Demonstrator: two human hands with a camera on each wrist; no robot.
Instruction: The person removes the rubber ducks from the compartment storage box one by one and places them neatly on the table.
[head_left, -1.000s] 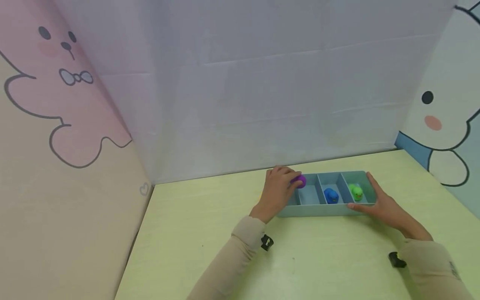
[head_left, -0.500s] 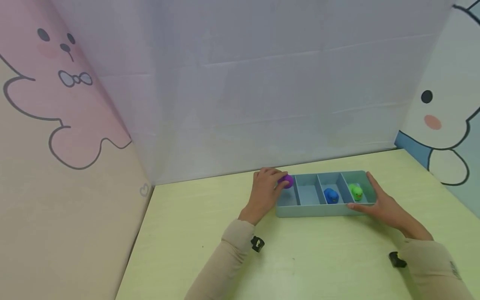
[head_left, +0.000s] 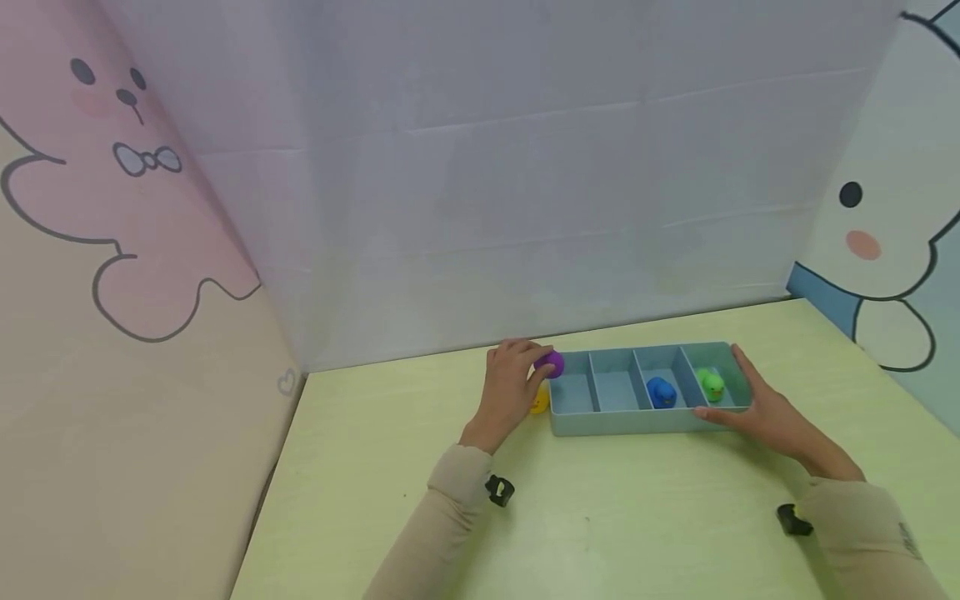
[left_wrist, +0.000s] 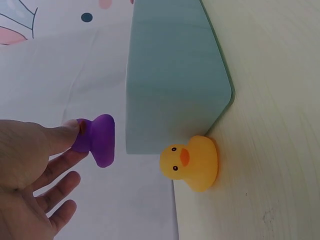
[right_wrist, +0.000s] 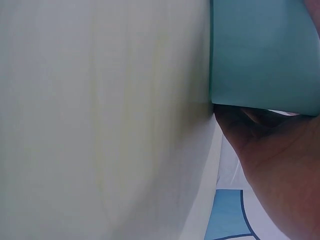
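My left hand (head_left: 506,387) pinches a purple rubber duck (left_wrist: 103,140) between thumb and fingers, at the left end of a blue-green divided box (head_left: 622,422). The duck is held off the table, apart from the box wall in the left wrist view. A yellow rubber duck (left_wrist: 199,162) sits on the table beside that end, partly hidden behind my left hand in the head view. My right hand (head_left: 768,417) grips the box's right end, thumb along the front and fingers round the far side. A blue duck (head_left: 662,392) and a green duck (head_left: 711,384) lie in separate right-hand compartments.
The pale yellow table (head_left: 420,492) meets a white cloth wall (head_left: 480,208) just behind the box. Printed side panels (head_left: 150,467) stand at left and right. The two left compartments of the box hold nothing visible.
My left hand has carried the purple duck leftward, from over the box's left compartments to its left end. The yellow duck has come into sight. My right hand stays on the box.
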